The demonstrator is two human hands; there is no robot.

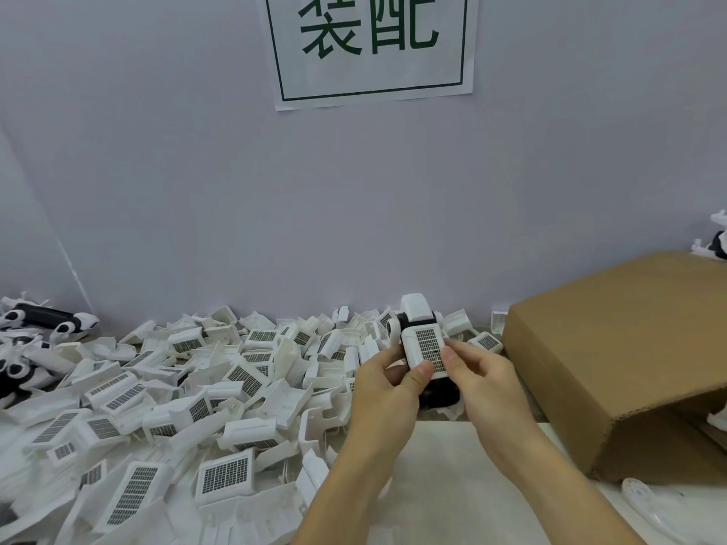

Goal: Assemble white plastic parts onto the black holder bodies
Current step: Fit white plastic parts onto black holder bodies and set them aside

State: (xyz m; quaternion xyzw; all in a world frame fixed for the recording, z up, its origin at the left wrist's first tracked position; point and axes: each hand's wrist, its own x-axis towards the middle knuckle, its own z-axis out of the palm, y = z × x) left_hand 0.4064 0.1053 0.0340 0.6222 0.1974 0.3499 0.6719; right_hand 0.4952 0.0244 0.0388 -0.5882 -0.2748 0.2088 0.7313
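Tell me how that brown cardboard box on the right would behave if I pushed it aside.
The cardboard box lies on its side with its opening facing the near right, so it probably slides easily and feels light. Its top panel sags, which suggests thin walls that would flex rather than stay stiff. A white part lying at its near edge might get shoved along.

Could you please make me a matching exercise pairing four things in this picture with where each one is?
Things:
1. sign
2. box
3. white parts
4. holder

Places:
A. heaped on the table, left of the hands
B. held between both hands
C. on the wall, at the top
D. on its side at the right

Pairs: 1-C, 2-D, 3-A, 4-B
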